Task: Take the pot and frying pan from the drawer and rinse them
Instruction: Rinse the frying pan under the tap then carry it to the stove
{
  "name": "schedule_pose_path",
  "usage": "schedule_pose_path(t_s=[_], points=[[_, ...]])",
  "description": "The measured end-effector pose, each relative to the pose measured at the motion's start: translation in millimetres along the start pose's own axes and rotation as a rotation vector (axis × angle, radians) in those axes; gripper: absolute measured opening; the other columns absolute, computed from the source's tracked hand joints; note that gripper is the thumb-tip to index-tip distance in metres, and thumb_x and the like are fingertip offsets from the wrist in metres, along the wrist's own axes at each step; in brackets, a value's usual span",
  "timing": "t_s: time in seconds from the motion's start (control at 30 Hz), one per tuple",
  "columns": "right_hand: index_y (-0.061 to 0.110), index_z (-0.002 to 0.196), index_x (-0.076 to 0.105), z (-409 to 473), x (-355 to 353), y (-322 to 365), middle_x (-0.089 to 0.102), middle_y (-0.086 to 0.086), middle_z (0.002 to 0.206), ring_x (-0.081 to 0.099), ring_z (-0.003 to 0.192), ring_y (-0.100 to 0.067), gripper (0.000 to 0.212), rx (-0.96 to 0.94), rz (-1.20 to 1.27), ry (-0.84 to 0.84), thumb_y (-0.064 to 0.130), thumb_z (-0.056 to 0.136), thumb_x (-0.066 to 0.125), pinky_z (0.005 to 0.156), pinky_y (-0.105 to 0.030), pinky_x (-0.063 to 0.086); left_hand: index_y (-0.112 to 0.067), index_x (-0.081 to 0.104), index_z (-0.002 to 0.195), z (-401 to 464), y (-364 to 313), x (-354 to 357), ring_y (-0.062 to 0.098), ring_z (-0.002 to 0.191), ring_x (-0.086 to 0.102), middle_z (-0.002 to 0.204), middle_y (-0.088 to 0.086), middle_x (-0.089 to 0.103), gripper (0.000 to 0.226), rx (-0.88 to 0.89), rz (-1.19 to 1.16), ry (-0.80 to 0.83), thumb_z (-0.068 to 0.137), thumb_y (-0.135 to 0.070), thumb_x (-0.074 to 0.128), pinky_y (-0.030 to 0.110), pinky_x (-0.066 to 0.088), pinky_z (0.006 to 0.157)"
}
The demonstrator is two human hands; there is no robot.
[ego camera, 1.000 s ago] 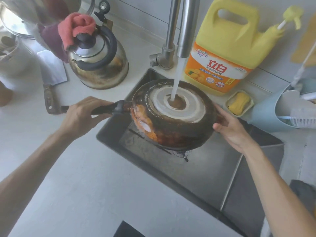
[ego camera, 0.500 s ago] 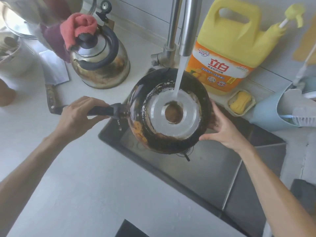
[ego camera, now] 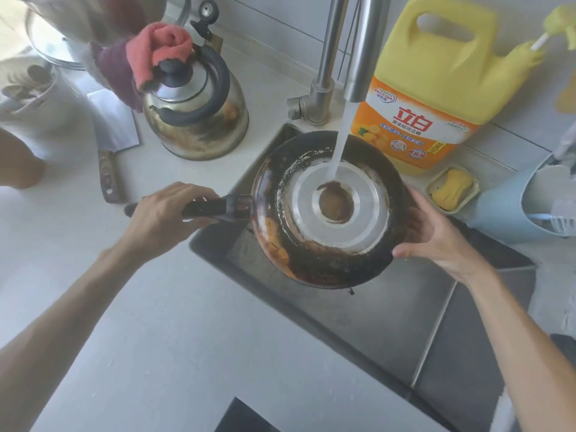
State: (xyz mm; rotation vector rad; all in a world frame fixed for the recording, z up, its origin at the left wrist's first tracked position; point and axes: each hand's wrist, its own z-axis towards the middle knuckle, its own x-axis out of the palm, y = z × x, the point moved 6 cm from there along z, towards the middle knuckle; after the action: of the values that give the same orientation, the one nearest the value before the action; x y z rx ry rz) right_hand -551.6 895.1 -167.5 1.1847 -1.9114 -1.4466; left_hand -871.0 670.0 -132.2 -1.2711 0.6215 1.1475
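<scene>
The frying pan is held upside down over the steel sink, its blackened, rust-stained underside facing me. Water from the faucet runs onto the silver ring on the pan's base. My left hand grips the pan's black handle. My right hand cups the pan's right rim, with the fingers behind the edge. I do not see a pot anywhere.
A steel kettle with a pink cloth on top stands left of the faucet. A cleaver lies on the white counter. A yellow detergent jug, a soap dish and a blue holder stand right of the sink.
The pan has tilted under the stream, from nearly level to steeply facing me and partly back. The water now lands on the silver ring instead of the brown centre. Both hands keep their hold.
</scene>
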Motion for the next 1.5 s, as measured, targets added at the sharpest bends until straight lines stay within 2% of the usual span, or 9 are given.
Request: schedule_pose_path(t_s=[0.23,0.43,0.6,0.73,0.87,1.03,1.13,1.27,1.5], points=[[0.044,0.136,0.037,-3,-2,20,0.056,-0.006,0.124,0.058,0.114,-0.014,0.103,-0.067,-0.027,-0.021,0.035,0.049,0.091,0.093,-0.019,0.048,-0.032,0.055,0.1,-12,21,33,0.027,0.079,0.063,0.087,-0.017,0.058,0.037,-0.244,-0.063,0.077,0.072,-0.026,0.079,0.036,0.048,0.067],[0.041,0.136,0.034,-9,8,0,0.057,-0.01,0.12,0.059,0.113,-0.016,0.104,-0.057,0.074,-0.051,0.022,0.051,0.09,0.097,-0.023,0.047,-0.019,0.063,0.105,3,-1,-8,0.017,0.087,0.058,0.099,-0.042,0.051,0.028,0.013,0.0,-0.072,0.082,-0.033,0.069,0.032,0.048,0.07],[0.041,0.134,0.037,-8,8,-23,0.061,-0.013,0.119,0.06,0.112,-0.02,0.092,0.018,0.158,-0.056,0.0,0.062,0.076,0.092,-0.027,0.051,-0.008,0.069,0.107,4,-28,-34,0.03,0.08,0.065,0.093,0.006,0.072,0.026,0.246,0.21,-0.135,0.089,-0.027,0.065,0.038,0.052,0.067],[0.041,0.136,0.041,-6,8,-21,0.063,0.006,0.127,0.058,0.118,-0.014,0.083,0.055,0.155,-0.033,0.052,0.063,0.078,0.095,-0.029,0.05,-0.011,0.067,0.113,-2,-27,-22,0.028,0.079,0.067,0.093,0.003,0.073,0.027,0.252,0.286,-0.082,0.092,-0.026,0.059,0.035,0.05,0.055],[0.036,0.132,0.05,3,-1,-18,0.064,0.017,0.108,0.06,0.096,-0.011,0.04,0.071,0.074,-0.1,0.048,0.094,0.045,0.096,-0.037,0.047,-0.019,0.062,0.113,-3,-18,-4,0.027,0.078,0.067,0.089,0.0,0.071,0.028,0.128,0.238,0.025,0.093,-0.033,0.048,0.032,0.046,0.043],[0.045,0.091,0.057,10,-13,-7,0.054,0.015,0.068,0.051,0.066,-0.002,0.006,0.068,-0.195,-0.237,0.046,0.091,0.051,0.072,-0.018,0.042,-0.03,0.058,0.109,0,-1,24,0.026,0.077,0.064,0.089,-0.008,0.069,0.047,-0.17,0.169,0.246,0.087,-0.056,0.026,0.031,0.038,0.056],[0.032,0.108,0.066,20,-21,-4,0.069,-0.003,0.102,0.06,0.092,-0.016,0.021,0.045,-0.372,-0.4,0.034,0.094,0.051,0.082,-0.024,0.047,-0.036,0.059,0.095,3,4,36,0.015,0.061,0.054,0.074,-0.013,0.065,0.051,-0.267,0.115,0.381,0.081,-0.06,0.016,0.027,0.032,0.054],[0.026,0.121,0.056,30,-17,-7,0.064,0.007,0.113,0.059,0.103,-0.01,0.028,0.109,-0.373,-0.396,0.032,0.097,0.044,0.087,-0.025,0.047,-0.049,0.052,0.079,2,7,45,0.001,0.063,0.057,0.069,-0.026,0.064,0.032,-0.323,-0.029,0.47,0.08,-0.062,0.023,0.023,0.035,0.059],[0.049,0.109,0.036,21,-9,-14,0.071,-0.016,0.092,0.065,0.082,-0.036,0.039,0.127,-0.409,-0.287,0.025,0.087,0.058,0.089,-0.049,0.05,-0.054,0.049,0.087,-1,17,51,0.0,0.07,0.053,0.071,-0.024,0.058,0.026,-0.353,-0.033,0.657,0.069,-0.068,0.062,0.018,0.034,0.06]])
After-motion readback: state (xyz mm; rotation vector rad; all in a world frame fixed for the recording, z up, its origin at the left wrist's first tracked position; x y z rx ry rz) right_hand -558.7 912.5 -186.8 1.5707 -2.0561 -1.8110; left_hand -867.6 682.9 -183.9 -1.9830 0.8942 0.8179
